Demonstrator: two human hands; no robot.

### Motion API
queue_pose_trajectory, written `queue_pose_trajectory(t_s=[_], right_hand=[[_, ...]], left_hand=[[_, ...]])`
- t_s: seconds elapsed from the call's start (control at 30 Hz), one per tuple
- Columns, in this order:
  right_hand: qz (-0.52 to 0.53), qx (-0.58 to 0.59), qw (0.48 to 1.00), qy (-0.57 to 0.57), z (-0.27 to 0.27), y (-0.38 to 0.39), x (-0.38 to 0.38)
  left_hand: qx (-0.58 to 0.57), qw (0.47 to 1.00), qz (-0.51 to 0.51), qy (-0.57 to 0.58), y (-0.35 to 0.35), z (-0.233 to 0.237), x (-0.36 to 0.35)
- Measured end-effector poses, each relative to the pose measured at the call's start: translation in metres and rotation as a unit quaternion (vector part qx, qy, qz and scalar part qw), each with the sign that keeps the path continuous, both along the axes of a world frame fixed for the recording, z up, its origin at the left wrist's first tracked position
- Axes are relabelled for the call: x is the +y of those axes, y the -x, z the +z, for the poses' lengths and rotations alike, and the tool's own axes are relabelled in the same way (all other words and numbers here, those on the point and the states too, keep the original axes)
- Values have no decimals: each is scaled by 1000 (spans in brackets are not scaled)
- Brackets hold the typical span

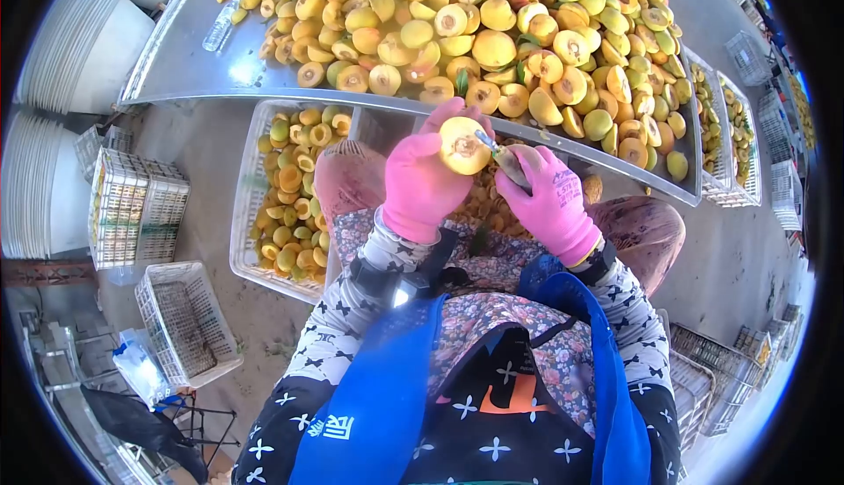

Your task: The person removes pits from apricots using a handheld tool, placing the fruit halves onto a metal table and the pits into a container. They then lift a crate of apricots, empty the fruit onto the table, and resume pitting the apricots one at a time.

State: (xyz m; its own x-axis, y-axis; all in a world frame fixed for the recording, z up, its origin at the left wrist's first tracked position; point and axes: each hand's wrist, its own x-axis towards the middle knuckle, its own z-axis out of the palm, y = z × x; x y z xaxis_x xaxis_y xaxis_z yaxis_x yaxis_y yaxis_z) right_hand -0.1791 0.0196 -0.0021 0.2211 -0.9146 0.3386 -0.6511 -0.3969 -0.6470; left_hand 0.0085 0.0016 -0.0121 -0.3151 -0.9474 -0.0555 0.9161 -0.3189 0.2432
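Observation:
A halved yellow peach (463, 149) is in my left hand (417, 177), with its cut face and brown centre turned up. Pink gloves cover both hands. My right hand (552, 199) is wrapped round a small pitting tool (512, 168), whose bluish metal tip touches the right edge of the cut face. Just beyond my hands, a heap of halved peaches (492, 48) covers much of the metal table (189, 63). Below the hands, more peach pieces (482, 208) lie between my knees, partly hidden by my hands.
At the left of my knees stands a white crate (244, 212) holding peach halves. White crates (737, 190) with fruit stand at the right. A plastic bottle (218, 28) lies on the table. Stacked crates (132, 212), an open crate (151, 302) and stacked round tubs (66, 45) occupy the left side.

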Motion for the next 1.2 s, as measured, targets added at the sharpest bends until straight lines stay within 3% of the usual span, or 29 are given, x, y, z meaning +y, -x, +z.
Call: queue_pose_trajectory(t_s=[0.07, 0.17, 0.27, 0.47, 0.67, 0.87, 0.97, 1.07, 1.17, 1.2], right_hand=[[15, 39, 999, -7, -13, 3, -4], [49, 71, 996, -32, -30, 10, -10], [33, 147, 988, 45, -27, 13, -15], [38, 205, 977, 42, -23, 17, -19], [43, 242, 969, -26, -29, 12, -12], [60, -36, 988, -136, -27, -5, 4], [27, -125, 977, -169, -33, -13, 6], [54, -145, 967, -204, -38, -10, 2], [89, -205, 902, -369, -21, -15, 2], [87, -194, 920, -330, -21, -15, 4]], left_hand=[[-22, 999, -44, -17, 4, 5, -1], [-156, 984, 11, -80, 14, -1, -2], [-115, 992, 34, -33, 18, 2, -8], [-170, 980, 62, -88, 36, -1, -15], [-215, 972, 61, -74, 40, -10, -17], [-297, 944, 141, -15, 51, -2, -15], [-438, 877, 190, 57, 55, -14, -15], [-323, 933, 131, -92, 47, -8, -15], [-492, 845, 210, 15, 51, -7, -11], [-499, 842, 204, 19, 50, -5, -10]])
